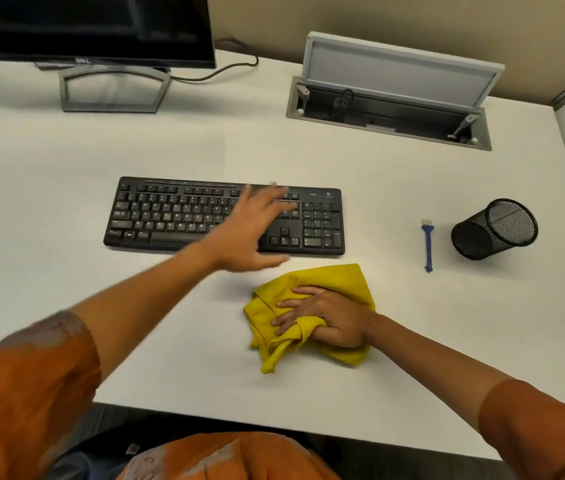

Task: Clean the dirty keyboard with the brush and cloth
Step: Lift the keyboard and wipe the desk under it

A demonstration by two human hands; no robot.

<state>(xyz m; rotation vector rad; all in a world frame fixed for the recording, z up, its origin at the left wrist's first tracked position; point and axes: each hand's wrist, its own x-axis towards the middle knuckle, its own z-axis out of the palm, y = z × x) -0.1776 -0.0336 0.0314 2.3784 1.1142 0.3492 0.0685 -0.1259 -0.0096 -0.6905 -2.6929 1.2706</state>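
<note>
The left hand (pixel 250 230) reaches out over the black keyboard (pixel 205 216) with fingers spread and straight, blurred, so contact with the keys is uncertain. The right hand (pixel 326 318) lies on the yellow cloth (pixel 336 278) on the table (pixel 66 161), thumb curled round a fold. The blue brush (pixel 427 244) lies well right of the keyboard.

A white surface (pixel 205 140) fills the view, backed by a beige partition wall (pixel 412 19). A dark Dell monitor (pixel 94 26) on a grey stand (pixel 114 90) sits at the far left; a grey cable hatch (pixel 392 95) stands open at the far right.
</note>
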